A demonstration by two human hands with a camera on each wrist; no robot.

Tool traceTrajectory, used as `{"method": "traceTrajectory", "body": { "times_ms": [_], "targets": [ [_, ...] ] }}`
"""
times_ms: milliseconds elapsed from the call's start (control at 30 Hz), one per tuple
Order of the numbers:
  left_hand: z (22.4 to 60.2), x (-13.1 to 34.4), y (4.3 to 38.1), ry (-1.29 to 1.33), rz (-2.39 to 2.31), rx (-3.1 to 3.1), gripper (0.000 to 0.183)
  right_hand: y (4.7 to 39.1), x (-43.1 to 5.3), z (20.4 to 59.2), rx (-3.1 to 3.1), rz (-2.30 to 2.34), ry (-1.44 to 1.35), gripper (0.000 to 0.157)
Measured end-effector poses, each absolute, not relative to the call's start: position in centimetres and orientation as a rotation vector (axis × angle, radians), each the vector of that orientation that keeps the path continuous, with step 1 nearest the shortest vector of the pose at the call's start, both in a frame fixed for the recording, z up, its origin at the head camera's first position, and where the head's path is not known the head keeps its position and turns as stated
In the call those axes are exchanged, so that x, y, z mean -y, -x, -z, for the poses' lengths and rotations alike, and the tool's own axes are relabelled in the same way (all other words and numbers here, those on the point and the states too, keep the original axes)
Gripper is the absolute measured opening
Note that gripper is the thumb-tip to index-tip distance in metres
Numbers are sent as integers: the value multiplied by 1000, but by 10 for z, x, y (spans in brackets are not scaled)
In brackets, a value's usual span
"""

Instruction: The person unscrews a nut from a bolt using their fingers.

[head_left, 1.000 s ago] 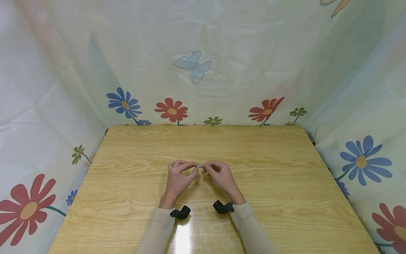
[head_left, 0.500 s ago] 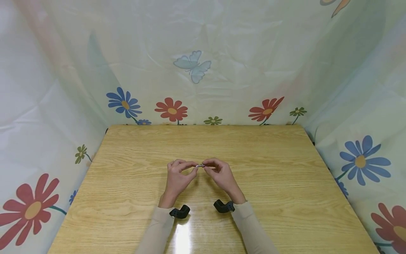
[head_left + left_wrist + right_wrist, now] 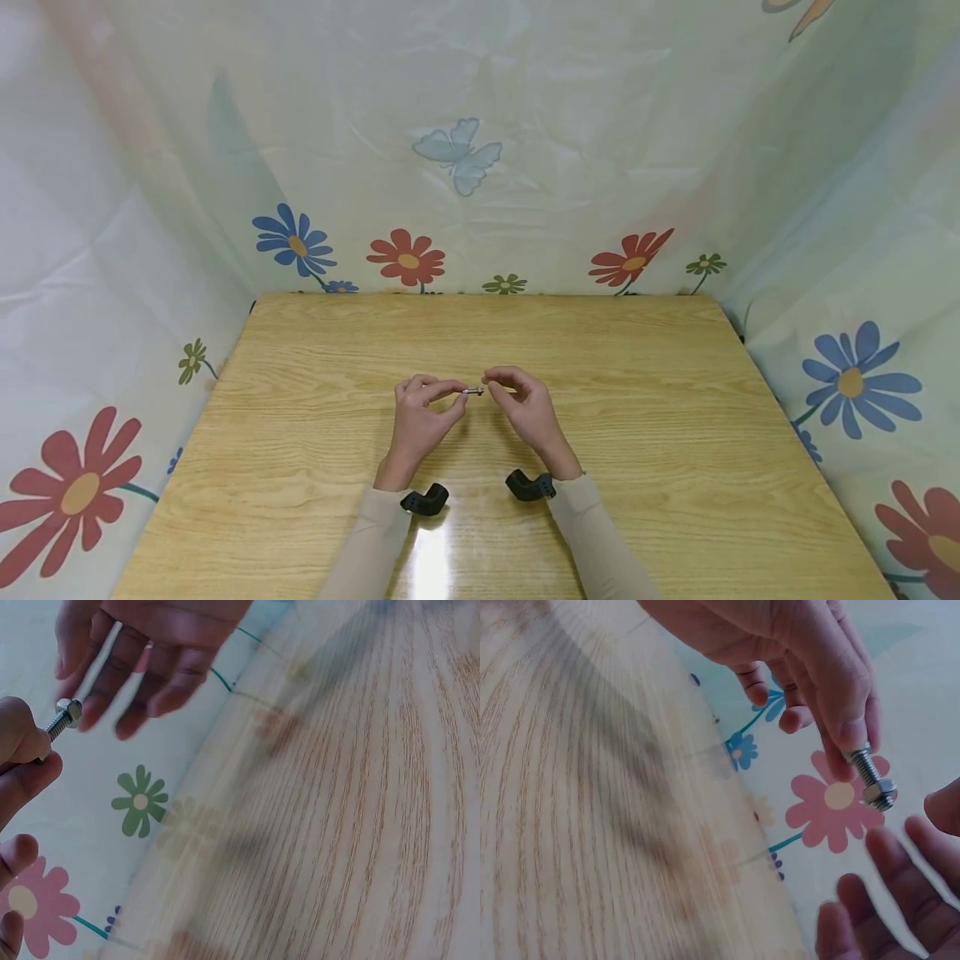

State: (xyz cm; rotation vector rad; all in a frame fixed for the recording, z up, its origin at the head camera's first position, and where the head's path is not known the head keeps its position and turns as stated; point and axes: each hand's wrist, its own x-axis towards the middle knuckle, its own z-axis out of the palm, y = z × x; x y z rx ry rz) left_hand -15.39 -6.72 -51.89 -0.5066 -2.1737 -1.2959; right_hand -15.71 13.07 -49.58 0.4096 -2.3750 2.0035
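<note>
Between thumb and forefinger, my left hand (image 3: 420, 425) pinches a small steel bolt (image 3: 867, 768) by one end, held level over the table. A hex nut (image 3: 879, 793) sits on the threads near the bolt's far end, with a little thread showing beyond it. My right hand (image 3: 531, 421) is just right of that end, its thumb and fingers parted and holding nothing. In the left wrist view its loosely extended fingers (image 3: 169, 690) hang close beside the nut. The bolt's other end is hidden by the left fingertips.
A wood-grain table (image 3: 637, 400) lies under both hands. Flower-printed sheeting (image 3: 540, 167) rises behind it and along both sides. Each wrist carries a black camera mount, the left one (image 3: 426, 500) and the right one (image 3: 530, 487), above the table's near part.
My right thumb and fingers were at the nut end of the bolt; they have let go and drawn slightly right, parting. The left hand keeps its pinch, almost still.
</note>
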Motion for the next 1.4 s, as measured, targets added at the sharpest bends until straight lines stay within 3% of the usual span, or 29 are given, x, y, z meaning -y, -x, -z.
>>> {"method": "traceTrajectory", "body": {
  "times_ms": [300,467,900,1233,1400],
  "targets": [
    [519,66,154,523,1322,2171,13,156,-128,500,2567,-1926,-273,32],
    [520,67,156,534,1306,2166,13,157,-128,498,2552,-1943,-317,24],
    [523,68,156,531,1356,2197,12,155,-132,497,2370,-2020,-538,23],
    [526,66,157,592,1504,2120,15,155,-130,501,2500,-1970,-328,33],
    [525,66,155,589,1587,2129,14,155,-129,503,2541,-1966,-301,28]
  ]
}}
